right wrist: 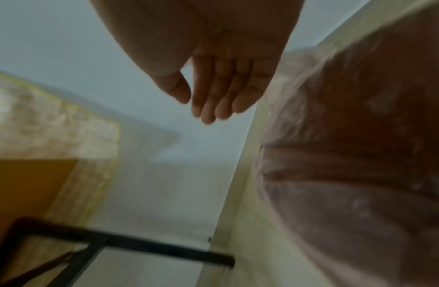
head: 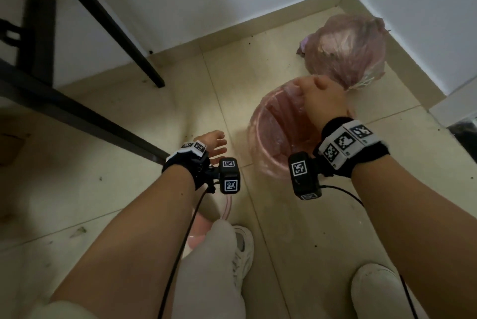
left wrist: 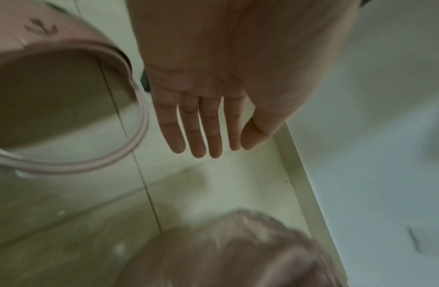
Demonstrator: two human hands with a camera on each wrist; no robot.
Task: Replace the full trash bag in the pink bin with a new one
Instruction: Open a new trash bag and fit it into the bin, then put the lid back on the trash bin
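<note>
From the head view, the pink bin point(head: 260, 143) stands on the floor point(head: 284, 228) with a thin pink bag point(head: 281, 122) lining it, and the full trash bag point(head: 346, 50) sits on the floor in the corner just beyond, apart from the bin. The right hand point(head: 322, 102) is over the bin's far rim; whether it touches the liner there I cannot tell from above. The right wrist view shows what the head view hides: that hand's point(right wrist: 226, 85) fingers are straight and close together, holding nothing, with crinkled pink plastic point(right wrist: 361, 155) close by, though blur makes it unclear which bag. The left hand point(head: 214, 143) hangs left of the bin, and the left wrist view shows its point(left wrist: 203, 116) fingers spread and empty, beside a loose pink ring point(left wrist: 130, 139) and a blurred bag point(left wrist: 238, 252).
</note>
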